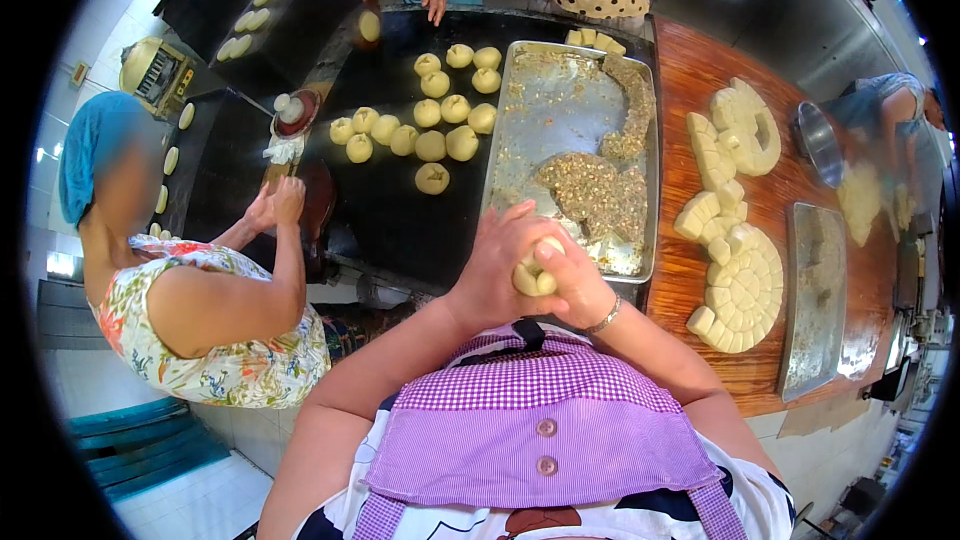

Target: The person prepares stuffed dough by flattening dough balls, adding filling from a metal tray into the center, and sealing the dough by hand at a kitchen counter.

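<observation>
Cupped between my two hands, close to my apron, is a pale dough ball with folds on its surface. My left hand wraps it from the left side. From the right, my right hand closes round it with the thumb across the top. Just beyond my hands lies a metal tray. A nutty brown filling is heaped in its near right part and runs up the right side. Several round filled dough balls sit on the black worktop left of the tray.
Cut dough pieces lie on the wooden table at right, beside an empty-looking metal tray and a steel bowl. A co-worker in a floral top works at left. Others stand across the worktop and far right.
</observation>
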Tool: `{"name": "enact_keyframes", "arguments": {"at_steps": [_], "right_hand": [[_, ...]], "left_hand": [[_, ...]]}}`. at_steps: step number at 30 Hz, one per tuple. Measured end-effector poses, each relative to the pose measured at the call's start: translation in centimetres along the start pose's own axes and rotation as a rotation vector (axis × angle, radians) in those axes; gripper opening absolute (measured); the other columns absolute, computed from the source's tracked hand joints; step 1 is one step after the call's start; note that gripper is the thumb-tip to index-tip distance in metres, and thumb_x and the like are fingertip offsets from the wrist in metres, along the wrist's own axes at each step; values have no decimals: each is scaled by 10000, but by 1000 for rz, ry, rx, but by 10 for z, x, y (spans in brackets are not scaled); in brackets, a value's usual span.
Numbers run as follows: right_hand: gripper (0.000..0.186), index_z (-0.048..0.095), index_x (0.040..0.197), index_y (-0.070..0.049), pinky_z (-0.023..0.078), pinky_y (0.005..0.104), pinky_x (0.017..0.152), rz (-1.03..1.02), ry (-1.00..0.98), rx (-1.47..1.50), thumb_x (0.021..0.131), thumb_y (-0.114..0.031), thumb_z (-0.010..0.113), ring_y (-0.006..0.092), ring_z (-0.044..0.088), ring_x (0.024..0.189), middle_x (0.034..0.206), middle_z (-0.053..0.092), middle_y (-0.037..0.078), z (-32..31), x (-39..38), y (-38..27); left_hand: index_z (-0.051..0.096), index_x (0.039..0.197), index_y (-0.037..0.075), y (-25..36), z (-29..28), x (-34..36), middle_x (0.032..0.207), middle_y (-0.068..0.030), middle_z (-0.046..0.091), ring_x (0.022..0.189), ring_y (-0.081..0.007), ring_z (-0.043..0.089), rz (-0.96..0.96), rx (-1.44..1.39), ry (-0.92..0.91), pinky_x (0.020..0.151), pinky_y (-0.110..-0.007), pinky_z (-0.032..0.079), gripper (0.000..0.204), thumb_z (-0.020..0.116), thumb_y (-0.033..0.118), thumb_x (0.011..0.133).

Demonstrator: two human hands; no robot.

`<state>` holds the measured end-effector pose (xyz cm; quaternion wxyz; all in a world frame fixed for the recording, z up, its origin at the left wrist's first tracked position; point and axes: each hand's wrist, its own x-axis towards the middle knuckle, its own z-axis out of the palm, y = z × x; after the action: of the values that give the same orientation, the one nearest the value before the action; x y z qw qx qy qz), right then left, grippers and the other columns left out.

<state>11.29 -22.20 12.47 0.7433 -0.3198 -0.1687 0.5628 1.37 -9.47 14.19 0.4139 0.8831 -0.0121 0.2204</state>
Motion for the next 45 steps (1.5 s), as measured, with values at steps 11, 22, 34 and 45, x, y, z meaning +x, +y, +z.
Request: {"name": "enact_keyframes", "arguments": {"at_steps": [11,22,34,45], "right_hand": [[506,461,1312,-59,478,378,1020,97,34,177,1004,-459,500,207,575,1147,1255,556,104,-16,7,4],[704,352,1416,-52,466,365,1009,75,53,202,998,-618,321,223,537,1196,1310,506,101,14,3,-6],[674,350,1449,-56,420,339,1042,-78,201,-57,1026,-577,289,229,521,1218,1329,500,132,14,-2,19],[704,359,1456,-55,449,380,1036,68,308,165,1017,-598,278,267,520,1241,1393,496,157,4,39,27]], "left_hand": [[471,1341,64,-19,-7,-1,1338,-120,538,1344,-324,428,-108,176,-32,1152,-485,144,673,670,483,854],[625,1093,3,1,-9,7,1121,-166,629,1111,-370,589,193,-293,40,1014,-448,431,302,673,200,869],[547,1196,5,9,20,-14,1222,-190,572,1115,-339,562,69,-7,213,993,-441,423,374,610,271,940],[515,1296,7,-23,3,-18,1284,-189,545,1202,-348,506,-35,-84,127,1085,-429,335,436,462,321,998]]}}
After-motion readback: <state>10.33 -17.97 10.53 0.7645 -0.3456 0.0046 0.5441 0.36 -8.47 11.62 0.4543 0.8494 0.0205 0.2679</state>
